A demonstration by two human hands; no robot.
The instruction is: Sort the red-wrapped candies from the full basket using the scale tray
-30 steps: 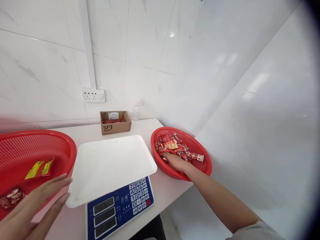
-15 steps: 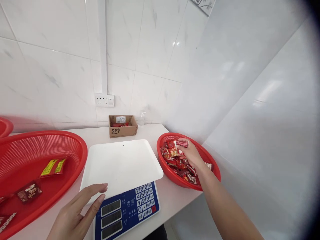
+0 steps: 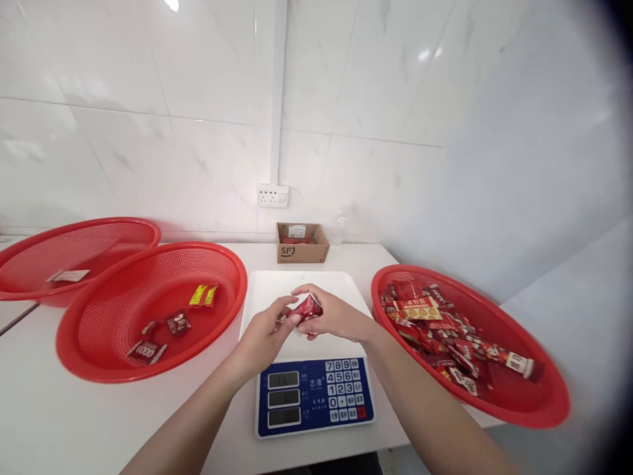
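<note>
Over the white pan of a digital scale (image 3: 267, 284), my hands meet around a small red-wrapped snack (image 3: 307, 308). My right hand (image 3: 341, 316) is closed on its right side; a bit of white shows by the fingers, but I cannot make out whether it is a second wrapper. My left hand (image 3: 262, 335) pinches at the left end of the same snack. The scale's blue panel (image 3: 316, 396) with its keypad and displays faces me. To the right, a red basket (image 3: 551, 409) holds a pile of red snack packets (image 3: 420, 309).
At left, a red basket (image 3: 237, 270) contains a yellow-and-red packet (image 3: 202, 295) and several dark red ones. Another red basket (image 3: 148, 227) stands behind it. Near the wall are a small cardboard box (image 3: 314, 253) and a clear plastic bottle or cup (image 3: 339, 227).
My right hand has come out of the right basket with the snack, over the scale. My left hand has moved up to meet it and closed on the snack. The view has turned left.
</note>
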